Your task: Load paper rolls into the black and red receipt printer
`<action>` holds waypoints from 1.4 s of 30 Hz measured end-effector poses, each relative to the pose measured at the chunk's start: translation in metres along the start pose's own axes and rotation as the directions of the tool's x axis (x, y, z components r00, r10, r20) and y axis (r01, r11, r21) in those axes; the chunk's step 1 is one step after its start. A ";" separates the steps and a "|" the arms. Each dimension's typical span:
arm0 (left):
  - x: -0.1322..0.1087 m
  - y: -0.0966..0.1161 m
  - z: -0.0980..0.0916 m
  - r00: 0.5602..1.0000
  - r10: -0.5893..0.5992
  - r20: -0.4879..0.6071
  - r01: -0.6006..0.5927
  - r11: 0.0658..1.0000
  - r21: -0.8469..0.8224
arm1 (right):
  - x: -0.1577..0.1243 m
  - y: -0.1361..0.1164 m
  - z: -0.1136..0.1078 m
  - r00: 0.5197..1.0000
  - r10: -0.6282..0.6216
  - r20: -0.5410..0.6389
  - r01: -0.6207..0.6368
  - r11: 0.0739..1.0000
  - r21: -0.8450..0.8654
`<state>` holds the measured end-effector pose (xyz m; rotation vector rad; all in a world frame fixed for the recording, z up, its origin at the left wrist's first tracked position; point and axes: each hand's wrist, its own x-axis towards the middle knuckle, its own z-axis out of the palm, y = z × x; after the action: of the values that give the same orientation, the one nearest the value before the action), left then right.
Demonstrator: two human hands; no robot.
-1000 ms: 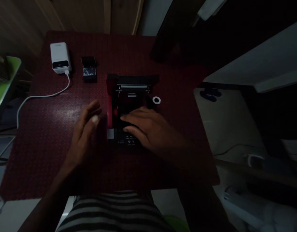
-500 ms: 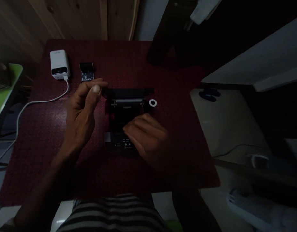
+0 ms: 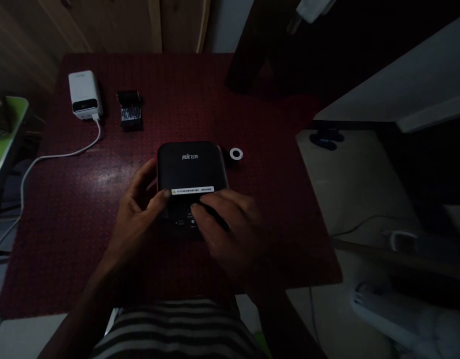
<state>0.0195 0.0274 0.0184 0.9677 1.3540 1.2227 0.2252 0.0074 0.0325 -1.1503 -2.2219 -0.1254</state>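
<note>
A small black printer [image 3: 192, 169] with a white logo and a warning strip on its lid sits in the middle of a dark red table [image 3: 83, 209]. Its lid is down. My left hand [image 3: 140, 214] grips the printer's left front corner, thumb on the lid's front edge. My right hand [image 3: 226, 224] rests on the front panel with its buttons, fingers curled over it. A small white ring-shaped roll [image 3: 236, 154] lies just right of the printer's back corner.
A white power bank [image 3: 83, 93] with a white cable [image 3: 58, 155] stands at the back left. Beside it lies a small black device [image 3: 129, 109]. A green surface [image 3: 5, 134] is off the left edge. A pale counter [image 3: 349, 179] lies to the right.
The printer's lid was open and is now shut. My left hand came down from the raised lid to the printer's left front corner. My right hand stayed on the front panel.
</note>
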 end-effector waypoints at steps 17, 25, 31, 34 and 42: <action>-0.010 -0.006 -0.003 0.995 -0.098 0.001 0.097 0.994 -0.042 | 0.000 0.010 -0.002 0.986 0.155 0.066 -0.168 0.941 0.295; -0.031 -0.015 -0.016 0.994 -0.105 -0.041 0.104 0.994 -0.019 | -0.059 0.005 0.013 0.829 0.560 -0.015 -0.500 0.751 0.431; -0.028 -0.002 -0.004 0.993 -0.094 -0.065 0.097 0.994 0.041 | -0.081 -0.008 0.033 0.805 0.588 0.084 -0.556 0.695 0.456; -0.028 0.002 0.001 0.989 -0.115 -0.097 0.122 0.990 0.067 | -0.077 -0.007 0.034 0.816 0.576 0.057 -0.538 0.720 0.438; -0.028 0.003 0.002 0.988 -0.136 -0.074 0.137 0.991 0.006 | -0.071 -0.004 0.032 0.805 0.590 0.063 -0.557 0.716 0.422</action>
<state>0.0252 0.0012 0.0260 0.8303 1.4614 1.1571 0.2362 -0.0339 -0.0327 -1.4854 -1.6034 0.5425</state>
